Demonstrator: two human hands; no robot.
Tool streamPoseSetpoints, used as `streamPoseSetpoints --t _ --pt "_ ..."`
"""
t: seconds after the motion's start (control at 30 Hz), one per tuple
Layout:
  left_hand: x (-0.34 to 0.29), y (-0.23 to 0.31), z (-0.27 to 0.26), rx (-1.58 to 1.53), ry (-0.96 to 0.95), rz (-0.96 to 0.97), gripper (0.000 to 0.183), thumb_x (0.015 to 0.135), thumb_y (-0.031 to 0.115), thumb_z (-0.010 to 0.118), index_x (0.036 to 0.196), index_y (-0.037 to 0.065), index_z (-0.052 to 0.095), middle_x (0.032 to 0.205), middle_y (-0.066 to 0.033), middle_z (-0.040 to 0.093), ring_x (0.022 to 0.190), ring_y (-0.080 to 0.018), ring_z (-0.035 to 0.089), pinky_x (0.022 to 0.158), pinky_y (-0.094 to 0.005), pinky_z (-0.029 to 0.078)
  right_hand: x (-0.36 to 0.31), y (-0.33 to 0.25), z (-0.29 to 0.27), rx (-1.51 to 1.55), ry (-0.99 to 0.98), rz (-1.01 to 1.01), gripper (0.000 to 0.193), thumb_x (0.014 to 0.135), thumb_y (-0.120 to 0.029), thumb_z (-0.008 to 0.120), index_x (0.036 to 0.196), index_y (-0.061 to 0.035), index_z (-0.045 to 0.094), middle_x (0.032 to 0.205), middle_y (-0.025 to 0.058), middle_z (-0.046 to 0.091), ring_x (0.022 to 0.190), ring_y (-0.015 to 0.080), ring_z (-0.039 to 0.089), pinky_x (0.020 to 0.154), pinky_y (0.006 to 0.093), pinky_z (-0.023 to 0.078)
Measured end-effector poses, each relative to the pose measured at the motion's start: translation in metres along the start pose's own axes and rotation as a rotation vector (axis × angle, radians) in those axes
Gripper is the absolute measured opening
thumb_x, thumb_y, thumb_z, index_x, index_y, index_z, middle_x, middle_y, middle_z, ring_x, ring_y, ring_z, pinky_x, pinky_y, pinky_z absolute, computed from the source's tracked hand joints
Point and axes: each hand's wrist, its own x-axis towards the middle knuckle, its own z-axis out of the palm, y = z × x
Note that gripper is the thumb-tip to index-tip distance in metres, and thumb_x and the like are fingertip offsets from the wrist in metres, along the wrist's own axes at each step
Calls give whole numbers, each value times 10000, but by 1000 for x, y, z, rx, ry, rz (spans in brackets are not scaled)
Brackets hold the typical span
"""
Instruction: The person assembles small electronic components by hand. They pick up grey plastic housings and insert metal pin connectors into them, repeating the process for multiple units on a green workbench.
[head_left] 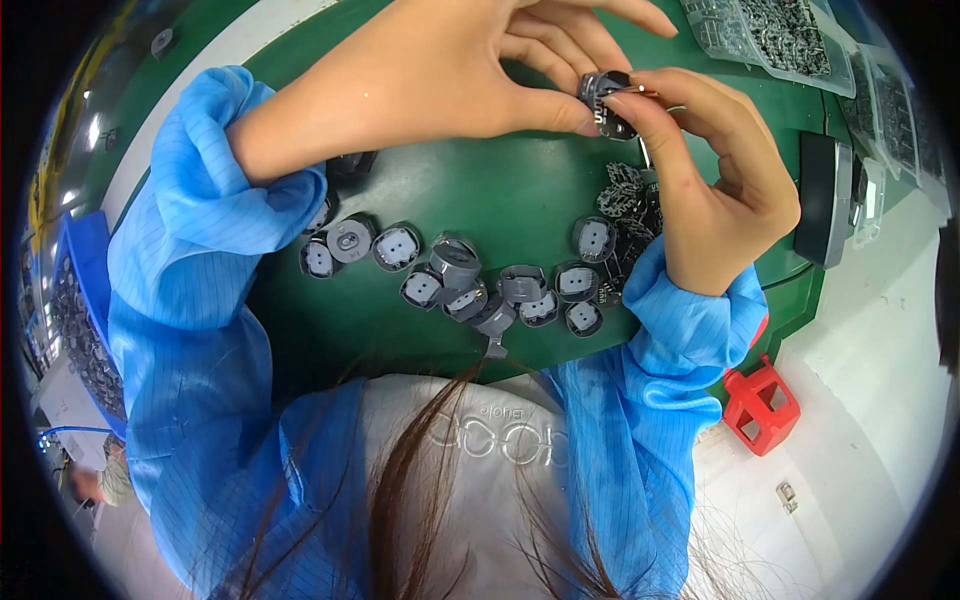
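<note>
My left hand (490, 75) grips a small round dark-grey housing (612, 122) between thumb and fingers, above the far side of the green table. My right hand (725, 160) meets it from the right, with thumb and forefinger pinched at the housing's upper edge. A thin copper-coloured piece (642, 91) sticks out from that pinch; its full shape is hidden by the fingers. Below my hands lie several similar grey round housings (397, 247), some showing a pale inside with small dots. Beside my right wrist is a heap of small black circuit boards (625, 205).
Clear plastic trays (840, 70) of small parts stand at the far right, near a black box-shaped device (823, 200). A blue bin (88, 255) full of dark parts is at the left. A red plastic container (762, 405) sits at the lower right, off the green tabletop (470, 180).
</note>
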Motion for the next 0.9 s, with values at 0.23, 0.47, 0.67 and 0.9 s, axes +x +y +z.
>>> streamPoseSetpoints --t 0.23,0.47,0.67,0.9 --pt "-2 -10 -4 198 -47 58 314 853 -74 768 1142 -59 647 1130 -155 702 1020 -179 717 911 -289 612 0 -3 3 113 15 220 164 815 91 784 965 38 744 982 99 726 904 172 711 796 299 611" --pt "-4 -13 -4 164 -18 70 288 853 -93 758 1122 -68 658 1076 -175 723 1036 -205 729 918 -295 615 -2 -1 8 23 15 149 157 812 99 784 951 45 734 981 101 719 898 166 706 810 301 624" --pt "-6 -8 0 190 17 69 267 849 -74 770 1099 -78 676 1060 -174 737 1016 -203 735 910 -298 617 -2 -2 11 -22 64 92 156 802 106 787 931 38 733 957 110 727 869 175 712 794 298 627" --pt "-1 -13 -4 47 21 -62 260 827 -58 762 1076 -53 690 1056 -164 750 956 -149 731 870 -251 596 -1 -4 8 -149 -46 -31 259 820 75 789 1066 19 732 1025 127 728 975 218 709 920 328 577"
